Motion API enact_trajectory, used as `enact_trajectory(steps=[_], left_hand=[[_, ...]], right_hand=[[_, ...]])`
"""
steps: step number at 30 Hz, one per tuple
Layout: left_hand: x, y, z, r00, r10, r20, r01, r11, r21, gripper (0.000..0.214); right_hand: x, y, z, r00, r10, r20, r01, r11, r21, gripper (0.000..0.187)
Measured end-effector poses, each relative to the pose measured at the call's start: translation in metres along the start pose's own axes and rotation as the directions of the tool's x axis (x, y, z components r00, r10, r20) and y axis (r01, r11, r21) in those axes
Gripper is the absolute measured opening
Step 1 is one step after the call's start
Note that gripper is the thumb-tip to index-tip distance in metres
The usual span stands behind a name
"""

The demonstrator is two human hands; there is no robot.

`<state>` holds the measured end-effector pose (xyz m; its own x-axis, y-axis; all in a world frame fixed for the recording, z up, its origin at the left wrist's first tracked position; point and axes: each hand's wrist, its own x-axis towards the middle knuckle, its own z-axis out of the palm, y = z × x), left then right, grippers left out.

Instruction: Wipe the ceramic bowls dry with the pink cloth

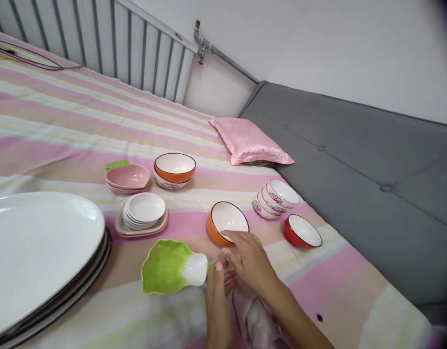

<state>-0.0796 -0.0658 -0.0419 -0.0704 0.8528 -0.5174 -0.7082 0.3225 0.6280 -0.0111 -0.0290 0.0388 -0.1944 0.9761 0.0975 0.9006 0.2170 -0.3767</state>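
An orange bowl [214, 233] with a white inside and dark rim stands on the striped bedspread. My right hand [250, 259] reaches to its near side, fingers stretched out over the rim and thumb apart below; whether it bears on the bowl I cannot tell. Just below, my left hand [219, 295] is held with fingers apart, empty as far as shows. Its fingers are close to the white stem end of a green cabbage-shaped dish [165, 266]. A red bowl [299, 232] sits to the right. Behind it leans a stack of white patterned bowls [276, 198].
Large white oval plates [45, 242] are stacked at left. Small white dishes [145, 211] rest on beige plates. Pink dishes [129, 177] and another orange bowl [175, 169], nested in a white one, stand behind. A pink pillow [250, 138] lies near the grey headboard [354, 160].
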Motion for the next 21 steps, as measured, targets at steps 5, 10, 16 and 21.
enact_trajectory(steps=[5,10,16,21], left_hand=[[-0.002,0.005,-0.007,0.997,-0.041,0.060,0.038,0.998,0.053,0.069],[0.001,0.002,-0.009,0.997,-0.043,0.063,0.038,0.996,0.082,0.068],[0.009,0.000,-0.011,0.994,-0.084,0.069,0.081,0.995,0.051,0.072],[0.011,0.000,-0.012,0.994,-0.096,0.052,0.094,0.995,0.041,0.070]], right_hand=[[-0.055,0.021,-0.019,0.967,0.255,0.027,-0.256,0.955,0.150,0.038],[-0.093,0.033,-0.014,0.899,0.181,0.400,-0.286,0.932,0.222,0.054],[-0.079,0.031,-0.019,0.944,0.223,0.245,-0.300,0.890,0.344,0.034],[-0.050,0.052,-0.054,0.877,0.441,-0.189,-0.381,0.880,0.284,0.034]])
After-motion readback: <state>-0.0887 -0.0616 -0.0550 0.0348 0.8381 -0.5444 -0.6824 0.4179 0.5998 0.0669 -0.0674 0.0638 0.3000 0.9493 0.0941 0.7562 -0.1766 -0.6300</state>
